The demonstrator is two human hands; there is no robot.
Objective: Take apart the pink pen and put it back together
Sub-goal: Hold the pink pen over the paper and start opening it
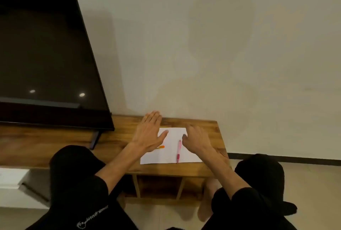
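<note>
Two bare hands hover over a white sheet of paper point(171, 154) on the wooden worktop point(118, 137), and neither grip holds anything: the left hand point(148, 133) is flat with fingers stretched out, and the right hand point(196, 140) is loose with fingers slightly curled. The pink pen point(179, 151) lies whole on the paper, pointing away from the person, just beside the right hand's thumb but seemingly not touching it, while a small orange thing point(160, 147) lies on the paper partly hidden under the left hand. A dark screen point(46, 60) stands on the worktop at the left, well apart from the paper
</note>
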